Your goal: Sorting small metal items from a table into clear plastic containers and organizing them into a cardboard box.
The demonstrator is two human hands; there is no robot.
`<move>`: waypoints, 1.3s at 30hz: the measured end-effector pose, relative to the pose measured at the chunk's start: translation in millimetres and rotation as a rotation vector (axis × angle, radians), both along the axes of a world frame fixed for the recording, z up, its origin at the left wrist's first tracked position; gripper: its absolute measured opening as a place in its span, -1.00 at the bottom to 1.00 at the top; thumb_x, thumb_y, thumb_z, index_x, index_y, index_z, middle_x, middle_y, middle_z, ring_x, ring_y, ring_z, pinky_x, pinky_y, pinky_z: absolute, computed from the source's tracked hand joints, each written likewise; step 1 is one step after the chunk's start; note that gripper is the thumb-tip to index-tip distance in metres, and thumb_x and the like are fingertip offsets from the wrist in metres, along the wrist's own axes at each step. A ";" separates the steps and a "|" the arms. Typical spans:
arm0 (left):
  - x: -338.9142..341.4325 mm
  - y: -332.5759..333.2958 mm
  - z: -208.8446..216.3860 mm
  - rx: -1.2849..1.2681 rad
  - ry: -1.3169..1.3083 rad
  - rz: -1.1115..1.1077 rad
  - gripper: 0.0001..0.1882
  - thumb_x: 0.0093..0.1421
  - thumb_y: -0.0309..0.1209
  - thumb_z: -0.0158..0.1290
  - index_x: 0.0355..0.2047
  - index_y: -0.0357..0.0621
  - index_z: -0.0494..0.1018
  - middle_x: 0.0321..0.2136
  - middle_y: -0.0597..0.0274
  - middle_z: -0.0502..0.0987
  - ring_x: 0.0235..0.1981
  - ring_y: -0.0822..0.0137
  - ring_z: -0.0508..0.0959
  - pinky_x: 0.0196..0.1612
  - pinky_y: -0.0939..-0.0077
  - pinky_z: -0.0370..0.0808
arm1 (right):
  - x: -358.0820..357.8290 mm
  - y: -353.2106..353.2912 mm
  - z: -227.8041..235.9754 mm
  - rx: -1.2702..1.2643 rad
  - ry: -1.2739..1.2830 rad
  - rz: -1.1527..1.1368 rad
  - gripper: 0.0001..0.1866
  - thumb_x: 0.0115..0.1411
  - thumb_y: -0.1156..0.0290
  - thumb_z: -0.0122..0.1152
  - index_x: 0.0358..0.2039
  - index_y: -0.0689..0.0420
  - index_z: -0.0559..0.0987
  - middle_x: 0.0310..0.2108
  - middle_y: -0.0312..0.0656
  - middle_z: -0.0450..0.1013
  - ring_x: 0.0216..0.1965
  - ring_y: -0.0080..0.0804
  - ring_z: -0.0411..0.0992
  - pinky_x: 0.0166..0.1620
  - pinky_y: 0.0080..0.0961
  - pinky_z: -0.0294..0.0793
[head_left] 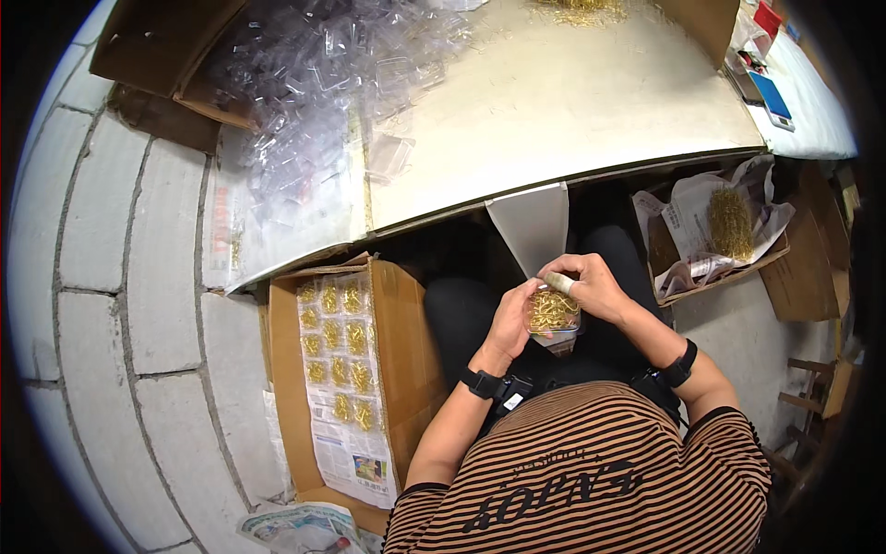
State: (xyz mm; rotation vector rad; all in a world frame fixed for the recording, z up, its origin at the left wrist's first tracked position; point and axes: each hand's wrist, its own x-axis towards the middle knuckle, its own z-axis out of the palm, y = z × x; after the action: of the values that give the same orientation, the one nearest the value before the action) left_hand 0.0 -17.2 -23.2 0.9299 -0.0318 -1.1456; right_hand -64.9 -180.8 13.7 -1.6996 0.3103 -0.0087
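Above my lap, a small clear plastic box (554,314) full of thin gold-coloured metal pieces is held between my hands. My left hand (509,323) is closed around the box's left side. Bent over its upper edge, my right hand (592,288) grips it with the fingers; a pale wrap covers one digit. Just beyond the box, a white tapering chute-like sheet (533,226) hangs from the table edge towards my lap. Whether the box's lid is on or raised is too small to tell.
Left of my legs, a newspaper-lined carton (406,360) holds rows of filled clear boxes (337,337). A heap of clear plastic boxes (323,83) covers the table's (554,111) left part. At right, another carton (724,282) holds gold-coloured pieces (731,224) on paper. A blue device (771,97) lies far right.
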 end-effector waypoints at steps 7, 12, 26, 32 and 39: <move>8.4 -2.7 8.2 0.000 -0.025 0.101 -0.52 0.36 -0.10 -0.31 -0.06 -0.29 0.36 -0.30 0.11 0.55 -0.38 0.32 0.60 -0.61 0.51 0.57 | -4.6 -3.7 6.6 -0.006 -0.149 -0.012 -0.83 0.12 0.47 0.21 -0.27 0.22 0.62 -0.06 -0.07 0.46 -0.13 -0.40 0.45 -0.07 -0.48 0.43; 10.5 -2.6 11.2 0.004 0.006 0.160 -0.37 0.36 0.04 -0.44 -0.04 -0.29 0.35 -0.21 0.10 0.53 -0.29 0.32 0.59 -0.58 0.53 0.58 | -11.0 -2.4 19.1 -0.186 -0.220 0.072 -0.75 0.08 0.51 0.23 -0.18 0.16 0.59 0.01 -0.05 0.42 0.07 -0.23 0.36 0.09 -0.37 0.33; 3.5 -15.7 20.5 0.147 -0.235 0.029 -0.51 0.38 -0.12 -0.32 -0.12 -0.33 0.39 -0.35 0.10 0.56 -0.46 0.36 0.59 -0.62 0.56 0.55 | 3.9 -16.2 24.6 -0.346 0.031 -0.011 -0.80 0.05 0.43 0.17 -0.37 0.29 0.62 -0.43 -0.01 0.53 -0.40 -0.16 0.52 -0.26 -0.36 0.47; 4.8 -22.4 27.1 0.044 -0.207 0.049 -0.54 0.38 -0.16 -0.31 -0.09 -0.33 0.38 -0.34 0.12 0.55 -0.43 0.39 0.59 -0.59 0.57 0.56 | 2.5 -9.4 16.4 -0.609 -0.242 -0.074 -0.88 0.01 0.54 0.16 -0.40 0.23 0.60 -0.44 -0.07 0.51 -0.38 -0.11 0.50 -0.26 -0.33 0.46; 3.5 -27.6 37.5 0.012 -0.176 0.162 -0.54 0.39 -0.14 -0.32 -0.07 -0.32 0.36 -0.34 0.16 0.53 -0.45 0.43 0.58 -0.60 0.60 0.56 | 5.4 -10.6 16.0 -0.544 -0.507 -0.239 -0.82 -0.06 0.66 0.20 -0.37 0.23 0.56 -0.37 -0.10 0.53 -0.30 -0.16 0.51 -0.21 -0.35 0.48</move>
State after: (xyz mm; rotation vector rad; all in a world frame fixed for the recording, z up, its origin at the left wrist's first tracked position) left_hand 3.5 -44.9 14.2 1.0232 -0.0912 -0.9133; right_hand -59.5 -191.4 29.7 -2.1078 0.1290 -0.7476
